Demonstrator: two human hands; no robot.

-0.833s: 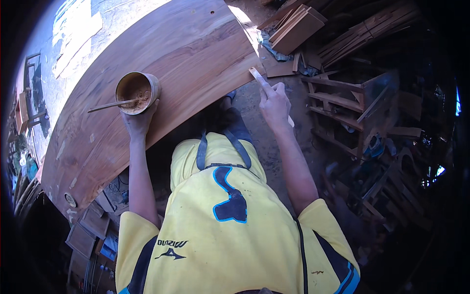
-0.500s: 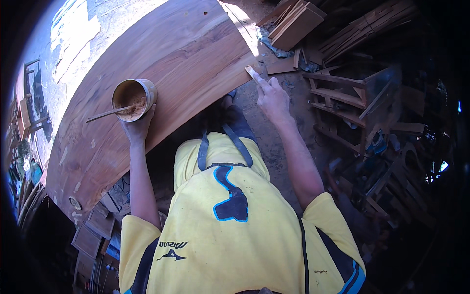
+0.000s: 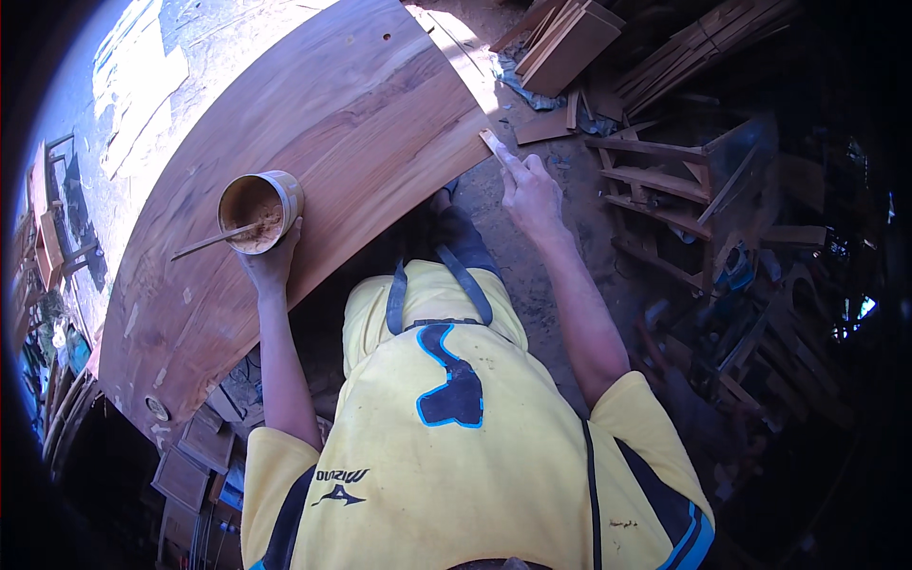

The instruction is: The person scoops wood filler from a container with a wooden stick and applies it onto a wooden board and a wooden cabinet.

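My left hand (image 3: 275,258) is wrapped round a pale tub (image 3: 293,190), tilted so its opening shows. Inside lies a brownish paste (image 3: 267,211), and a thin wooden stick (image 3: 211,244) leans out over the rim. A flat wooden strip (image 3: 490,142) is gripped in my right hand (image 3: 532,198), with its tip by the right end of the wooden tabletop (image 3: 351,123). Whether that tip touches the wood I cannot tell. The broad reddish-brown top carries pale patches toward its left end and a small dark hole near its far end.
Stacked boards (image 3: 570,47) lie at the far right, near a bundle of long slats (image 3: 708,38). A wooden frame with rails (image 3: 655,180) stands to the right on the dirt floor (image 3: 494,237). Wooden boxes or drawers (image 3: 193,467) sit low at the left, beneath the tabletop.
The tub has tipped a little more in my left hand and sits slightly lower in view. My right hand with the strip has hardly moved. The whole view has shifted a little.
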